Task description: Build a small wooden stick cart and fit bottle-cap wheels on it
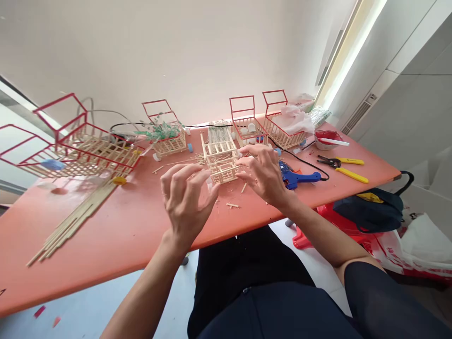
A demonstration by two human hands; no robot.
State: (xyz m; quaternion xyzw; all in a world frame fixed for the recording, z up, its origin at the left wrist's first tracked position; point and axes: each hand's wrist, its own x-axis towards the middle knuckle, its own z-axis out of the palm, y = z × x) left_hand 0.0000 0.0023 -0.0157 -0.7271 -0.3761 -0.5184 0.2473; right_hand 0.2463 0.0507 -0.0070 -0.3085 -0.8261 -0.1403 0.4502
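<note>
A small unpainted cart made of wooden sticks [221, 162] stands on the table between my two hands. To its left is my left hand [185, 195], fingers curved and spread, thumb apart, with nothing held. A white wheel [209, 182] shows on the cart's lower left, close to that thumb. On the other side, my right hand [264, 174] reaches in with its fingers apart. Its fingertips are at the cart's right edge, near another white wheel [239, 154]; whether they touch it I cannot tell. Short stick offcuts [233, 205] lie in front of the cart.
Red-trimmed stick carts stand at the left [95, 146] and along the wall [247, 125]. Long wooden sticks [76, 219] lie on the orange table [141, 235]. At right are a blue glue gun [300, 179], yellow-handled wire strippers [348, 168] and a bowl of red paint [326, 140].
</note>
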